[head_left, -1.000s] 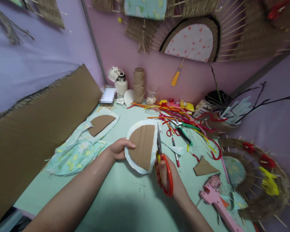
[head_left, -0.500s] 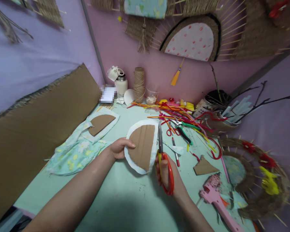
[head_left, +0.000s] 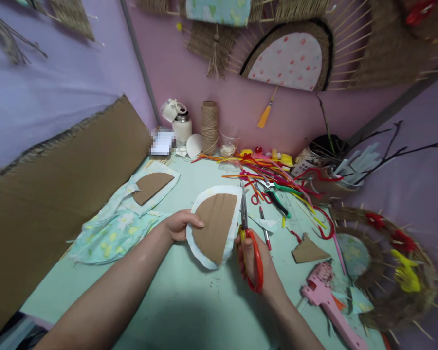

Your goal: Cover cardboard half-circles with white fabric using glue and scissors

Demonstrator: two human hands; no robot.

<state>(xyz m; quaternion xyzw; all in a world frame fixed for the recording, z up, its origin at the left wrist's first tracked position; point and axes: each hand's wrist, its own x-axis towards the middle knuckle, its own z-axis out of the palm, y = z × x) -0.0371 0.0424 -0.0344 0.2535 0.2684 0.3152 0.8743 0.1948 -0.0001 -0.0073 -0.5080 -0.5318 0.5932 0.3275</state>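
My left hand (head_left: 182,225) pinches the curved left edge of a half-round cardboard piece (head_left: 216,228), thumb on top. A border of white fabric (head_left: 204,260) shows all round the cardboard. In my right hand (head_left: 250,257) are scissors (head_left: 244,209) with red and yellow handles. Their blades point away from me, lying along the straight right side of the fabric border, and look nearly closed. Left of my hands, another half-round cardboard piece (head_left: 154,188) rests on floral green fabric (head_left: 113,238).
A large cardboard sheet (head_left: 69,194) stands at the left. Pruning shears (head_left: 277,201), a marker (head_left: 265,228), a cardboard scrap (head_left: 309,250) and a pink glue gun (head_left: 330,304) lie to the right. Behind are pipe cleaners (head_left: 255,167), a twine spool (head_left: 209,127) and a jar (head_left: 182,130).
The half-round piece has tilted slightly and dropped a little toward me in my left hand. My right hand with the scissors has barely moved.
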